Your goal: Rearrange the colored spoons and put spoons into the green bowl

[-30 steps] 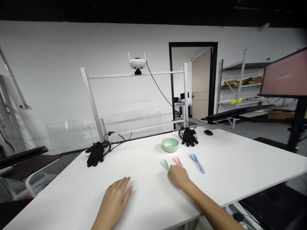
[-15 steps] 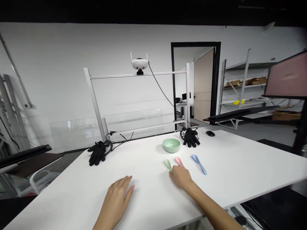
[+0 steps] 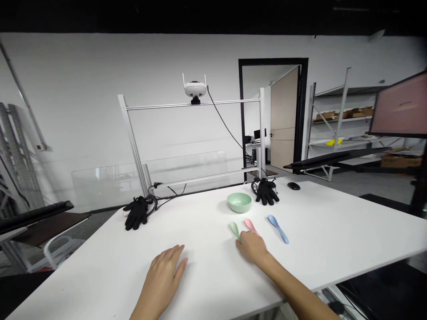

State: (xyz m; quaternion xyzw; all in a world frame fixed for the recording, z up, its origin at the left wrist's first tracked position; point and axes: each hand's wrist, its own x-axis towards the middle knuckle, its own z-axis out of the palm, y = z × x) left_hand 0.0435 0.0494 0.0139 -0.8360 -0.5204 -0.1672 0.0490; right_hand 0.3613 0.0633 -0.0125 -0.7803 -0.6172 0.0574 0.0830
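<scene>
Head view: the left hand (image 3: 163, 276) lay flat on the white surface (image 3: 336, 222) near its front edge, fingers open and slightly spread, holding nothing. The right hand (image 3: 252, 247) sat ahead of it and to its right, fingers loosely curled and down over the handle ends of the green spoon (image 3: 234, 230) and the pink spoon (image 3: 250, 225). It touched the green spoon, but I could not tell whether it was actually gripping either one. The pink spoon lay just beside the green one, its handle partly hidden by the hand. The blue spoon (image 3: 277, 228) lay just right of the pink one, apart from the hand. All three spoons lay flat, with their heads pointing away from the person. The pale green bowl (image 3: 239, 202) stood upright behind them, near one black glove (image 3: 266, 192). Another black glove (image 3: 136, 213) lay well to the left, by a cable (image 3: 168, 196). A mouse (image 3: 293, 186) sat back right. An aluminium frame (image 3: 193, 103) stood at the far edge, carrying a white camera (image 3: 194, 87).
</scene>
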